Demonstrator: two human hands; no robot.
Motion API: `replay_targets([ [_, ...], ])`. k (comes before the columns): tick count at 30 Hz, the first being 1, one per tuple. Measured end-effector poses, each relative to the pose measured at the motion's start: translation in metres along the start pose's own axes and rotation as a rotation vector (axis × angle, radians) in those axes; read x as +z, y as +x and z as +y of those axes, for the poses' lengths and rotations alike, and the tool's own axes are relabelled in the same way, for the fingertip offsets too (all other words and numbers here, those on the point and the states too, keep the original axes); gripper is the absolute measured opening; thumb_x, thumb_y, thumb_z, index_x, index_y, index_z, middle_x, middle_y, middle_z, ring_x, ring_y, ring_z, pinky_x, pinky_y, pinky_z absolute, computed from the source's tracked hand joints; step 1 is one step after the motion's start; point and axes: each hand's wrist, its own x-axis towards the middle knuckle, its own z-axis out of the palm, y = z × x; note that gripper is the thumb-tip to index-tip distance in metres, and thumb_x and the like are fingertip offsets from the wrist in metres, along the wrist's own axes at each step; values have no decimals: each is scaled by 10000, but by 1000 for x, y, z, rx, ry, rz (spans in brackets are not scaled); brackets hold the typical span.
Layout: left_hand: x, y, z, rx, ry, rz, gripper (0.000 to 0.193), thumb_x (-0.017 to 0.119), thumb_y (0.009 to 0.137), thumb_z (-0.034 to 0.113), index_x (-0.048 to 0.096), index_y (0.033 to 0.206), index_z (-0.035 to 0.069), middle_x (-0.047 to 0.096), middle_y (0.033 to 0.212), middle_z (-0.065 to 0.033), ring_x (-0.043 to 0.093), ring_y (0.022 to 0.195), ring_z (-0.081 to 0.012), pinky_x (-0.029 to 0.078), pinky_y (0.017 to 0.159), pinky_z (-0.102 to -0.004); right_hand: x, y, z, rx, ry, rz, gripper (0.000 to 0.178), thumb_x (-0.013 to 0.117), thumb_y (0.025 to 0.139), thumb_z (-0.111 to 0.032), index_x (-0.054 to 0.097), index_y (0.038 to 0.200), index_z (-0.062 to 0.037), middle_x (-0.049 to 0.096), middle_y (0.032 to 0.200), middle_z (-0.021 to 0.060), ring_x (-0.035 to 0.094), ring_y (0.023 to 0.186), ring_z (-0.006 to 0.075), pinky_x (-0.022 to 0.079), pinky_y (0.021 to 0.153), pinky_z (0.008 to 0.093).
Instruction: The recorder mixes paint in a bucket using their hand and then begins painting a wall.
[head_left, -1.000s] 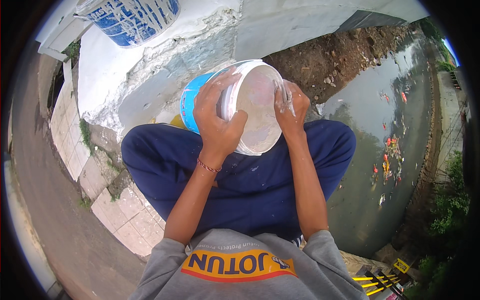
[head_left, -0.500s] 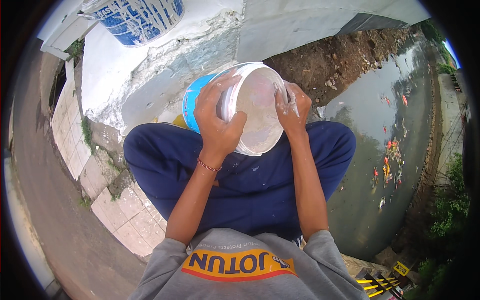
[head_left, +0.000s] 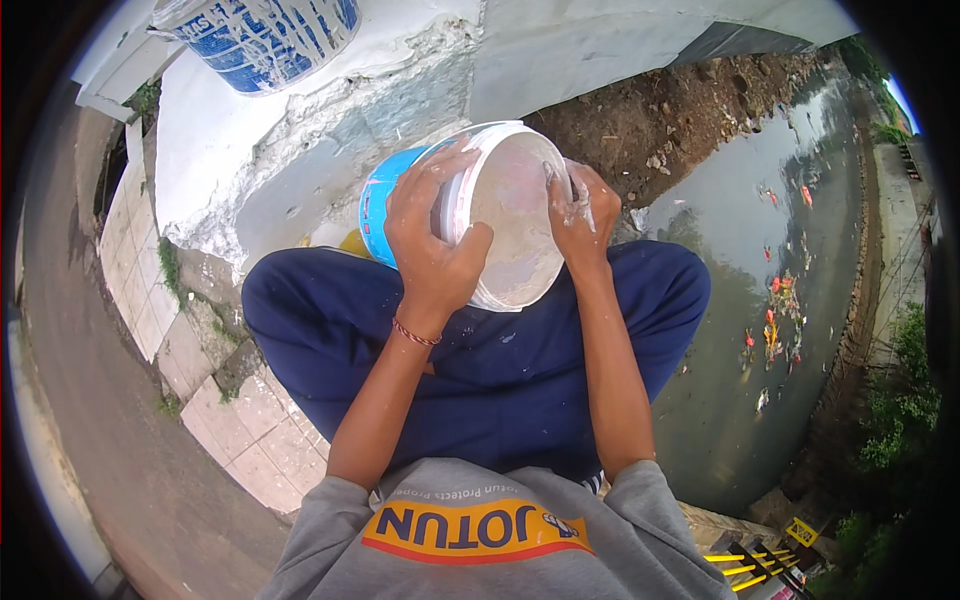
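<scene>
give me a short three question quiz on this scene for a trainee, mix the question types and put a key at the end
1. True or false: the held bucket, between the left hand and the right hand, is tilted.
2. Multiple choice: which wrist has the thin bracelet? a) left b) right c) both
3. Fill in the blank: the blue-and-white bucket at the upper left sits on a ____ ledge.

Key:
1. True; its open mouth shows to the camera.
2. a
3. white
</scene>
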Motion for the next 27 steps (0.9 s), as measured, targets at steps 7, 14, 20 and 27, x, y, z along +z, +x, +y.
replay_targets([
  [7,0,1,0,2,-16,0,534,594,567,55,667,1095,44,658,1211,-163,582,1151,-326,392,1037,-404,0,0,2,-32,-20,27,181,644,776,-46,687,933,34,670,843,217,665,742,394,528,678,413],
  [14,-8,7,-4,-36,-104,-27,524,592,568,46,668,1086,34,662,1200,-167,602,1121,-314,426,1010,-395,1,-2,-1,-71,8,-1,195,632,778,-33,681,953,38,659,841,216,652,740,403,523,668,422],
  [20,-6,4,-3,7,-49,-16,517,594,574,52,670,1084,38,666,1195,-156,601,1122,-317,419,1018,-395,-1,-3,-1,-52,-15,0,179,623,789,-24,677,948,37,647,834,216,644,730,403,516,651,428],
  [27,-3,2,-3,16,-28,-10,514,596,570,59,681,1077,47,668,1197,-149,597,1140,-329,407,1028,-406,0,-6,-3,-29,-59,5,134,615,805,-37,666,908,32,630,787,215,633,696,407,505,622,443],
])
